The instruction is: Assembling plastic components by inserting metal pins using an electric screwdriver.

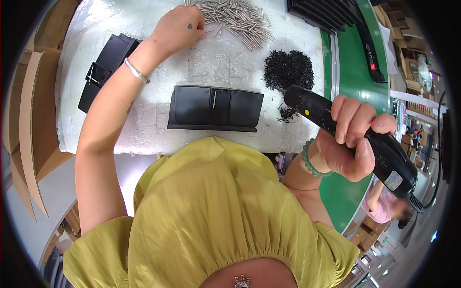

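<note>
My right hand (353, 137) is wrapped round a black corded electric screwdriver (317, 108). Its tip points left, beside a heap of small black screws (288, 69). At the far side, my left hand (177, 29) has its fingers pinched together at the edge of a pile of thin metal pins (240, 19); what they hold, if anything, is hidden. In front of me lies a black plastic panel (197, 108) with a metal pin (213, 101) resting upright in its middle channel. More black panels (108, 65) lie at the left, partly behind my left forearm, one with a pin on it.
White foam padding (158, 108) covers the work surface. A few loose screws (286, 113) lie near the screwdriver. Ribbed black parts (326, 14) stand at the far right by a green table (357, 53). Cardboard (36, 110) rises at the left. Another person (382, 201) is at the right.
</note>
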Tool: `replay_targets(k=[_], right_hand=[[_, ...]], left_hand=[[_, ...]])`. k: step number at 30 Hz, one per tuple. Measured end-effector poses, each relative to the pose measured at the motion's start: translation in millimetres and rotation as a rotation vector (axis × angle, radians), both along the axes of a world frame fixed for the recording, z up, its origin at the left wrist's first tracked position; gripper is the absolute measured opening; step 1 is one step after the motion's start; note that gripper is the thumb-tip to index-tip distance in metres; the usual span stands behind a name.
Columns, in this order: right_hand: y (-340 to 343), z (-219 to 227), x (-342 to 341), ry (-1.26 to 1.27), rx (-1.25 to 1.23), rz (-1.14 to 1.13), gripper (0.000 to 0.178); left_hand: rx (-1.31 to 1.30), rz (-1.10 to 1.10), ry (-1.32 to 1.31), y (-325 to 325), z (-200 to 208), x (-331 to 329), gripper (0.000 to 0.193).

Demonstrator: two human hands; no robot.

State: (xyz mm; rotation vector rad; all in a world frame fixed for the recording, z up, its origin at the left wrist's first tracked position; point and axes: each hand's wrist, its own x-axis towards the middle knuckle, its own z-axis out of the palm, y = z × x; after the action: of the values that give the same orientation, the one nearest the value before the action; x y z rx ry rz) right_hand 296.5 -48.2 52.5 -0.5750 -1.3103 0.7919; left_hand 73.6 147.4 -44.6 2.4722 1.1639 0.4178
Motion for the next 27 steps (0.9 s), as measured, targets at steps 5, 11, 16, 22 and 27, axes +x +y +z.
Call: replay_targets(k=[5, 11, 16, 22, 27], right_hand=[[1.7, -6.7, 1.8, 0.047, 0.058, 0.072, 0.034], [5.9, -10.6, -19.1, 0.109, -0.007, 0.082, 0.032], [9.3, -16.2, -31.0, 0.057, -0.062, 0.103, 0.031], [14.0, -22.0, -40.3, -0.045, -0.087, 0.087, 0.031], [14.3, -19.7, -39.5, -0.084, -0.094, 0.084, 0.031]], left_hand=[[-0.049, -0.081, 0.061, -1.4, 17.9, -2.3, 0.013], [-0.255, -0.151, -0.537, -81.6, 24.7, -1.9, 0.009], [0.007, -0.149, -0.516, -117.5, 6.9, -4.7, 0.011], [0.107, -0.123, -0.424, -121.5, -3.9, -6.6, 0.016], [0.043, -0.129, -0.458, -120.7, -4.0, -4.6, 0.015]])
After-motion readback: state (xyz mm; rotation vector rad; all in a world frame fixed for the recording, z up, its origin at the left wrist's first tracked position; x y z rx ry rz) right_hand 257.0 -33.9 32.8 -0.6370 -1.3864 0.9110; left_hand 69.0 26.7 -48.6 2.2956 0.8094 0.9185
